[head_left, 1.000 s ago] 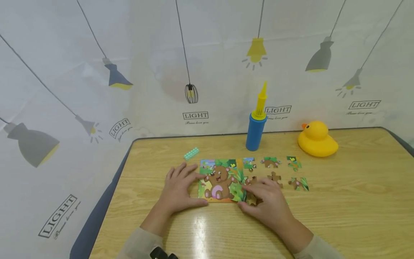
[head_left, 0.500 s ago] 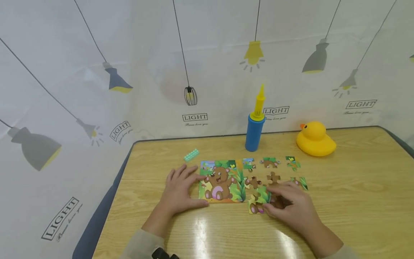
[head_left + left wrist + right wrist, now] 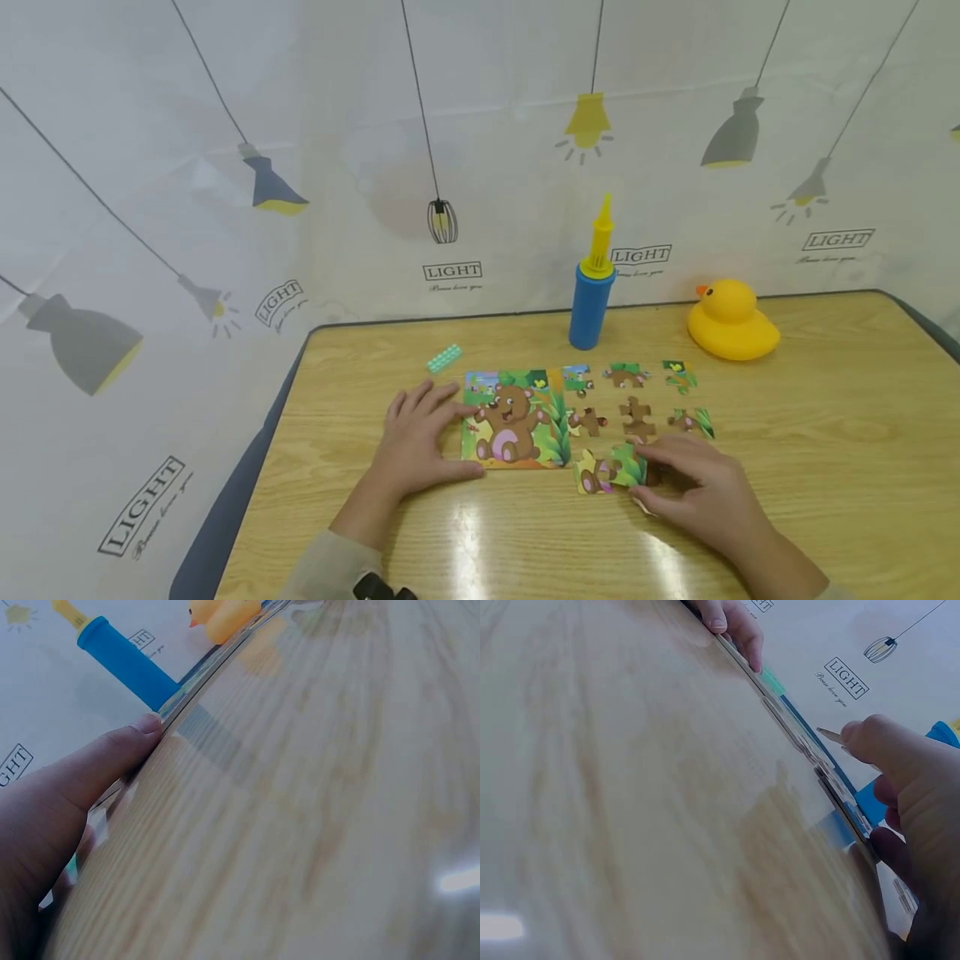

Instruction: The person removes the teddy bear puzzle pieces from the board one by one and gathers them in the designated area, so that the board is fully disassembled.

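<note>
My right hand (image 3: pixel 708 492) pinches a green jigsaw puzzle piece (image 3: pixel 630 463) between thumb and fingers. In the right wrist view the held puzzle piece (image 3: pixel 829 736) shows edge-on, raised off the table. It overlaps a bear-foot puzzle piece (image 3: pixel 591 475) in the head view. My left hand (image 3: pixel 416 437) lies with fingers spread on the table, its index finger and thumb at the left side of a bear picture card (image 3: pixel 513 425). Several loose pieces are laid out in rows right of the card, among them a brown piece (image 3: pixel 637 417) and a bear-arm piece (image 3: pixel 693 421).
Behind the pieces stands a blue and yellow hand pump (image 3: pixel 590 308). A yellow rubber duck (image 3: pixel 731 325) sits at the back right. Behind the left hand lies a small teal studded strip (image 3: pixel 444 358). A printed cloth (image 3: pixel 360 167) hangs behind the wooden table (image 3: pixel 825 433).
My right hand has moved right from the card's lower right corner, carrying the green puzzle piece over the bottom row of pieces. The left hand stays in place.
</note>
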Action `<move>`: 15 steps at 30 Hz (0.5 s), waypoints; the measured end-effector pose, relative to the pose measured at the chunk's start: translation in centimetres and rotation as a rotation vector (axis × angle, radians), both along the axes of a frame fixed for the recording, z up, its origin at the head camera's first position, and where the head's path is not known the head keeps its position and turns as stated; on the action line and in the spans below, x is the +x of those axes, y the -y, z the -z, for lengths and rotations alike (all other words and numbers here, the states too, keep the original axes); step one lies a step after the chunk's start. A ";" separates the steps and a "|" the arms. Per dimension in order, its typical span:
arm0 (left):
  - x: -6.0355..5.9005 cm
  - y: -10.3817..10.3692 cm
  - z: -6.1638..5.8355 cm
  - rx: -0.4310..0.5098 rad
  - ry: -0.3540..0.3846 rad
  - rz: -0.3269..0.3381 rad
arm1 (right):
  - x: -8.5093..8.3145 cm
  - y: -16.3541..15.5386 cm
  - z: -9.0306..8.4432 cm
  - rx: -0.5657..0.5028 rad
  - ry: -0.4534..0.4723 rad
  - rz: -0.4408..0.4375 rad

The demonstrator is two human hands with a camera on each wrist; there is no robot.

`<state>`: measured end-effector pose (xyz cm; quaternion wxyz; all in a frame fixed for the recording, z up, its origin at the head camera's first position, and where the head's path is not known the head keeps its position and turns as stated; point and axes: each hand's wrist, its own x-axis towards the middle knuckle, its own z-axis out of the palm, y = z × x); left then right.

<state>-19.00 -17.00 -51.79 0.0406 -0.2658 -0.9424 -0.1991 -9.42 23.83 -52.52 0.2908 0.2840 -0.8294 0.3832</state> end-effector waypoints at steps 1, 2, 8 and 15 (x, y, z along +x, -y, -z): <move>0.0 0.0 0.0 -0.002 0.003 0.000 | 0.0 0.0 0.0 -0.005 -0.002 0.001; -0.1 0.0 0.0 -0.003 0.006 -0.001 | -0.1 0.0 0.0 -0.011 -0.010 0.002; -0.2 0.1 0.0 -0.005 0.013 -0.007 | -0.4 0.1 0.0 -0.042 -0.097 0.007; -0.1 0.1 0.1 -0.005 0.012 -0.004 | 0.7 -2.4 0.3 -0.053 -0.056 0.020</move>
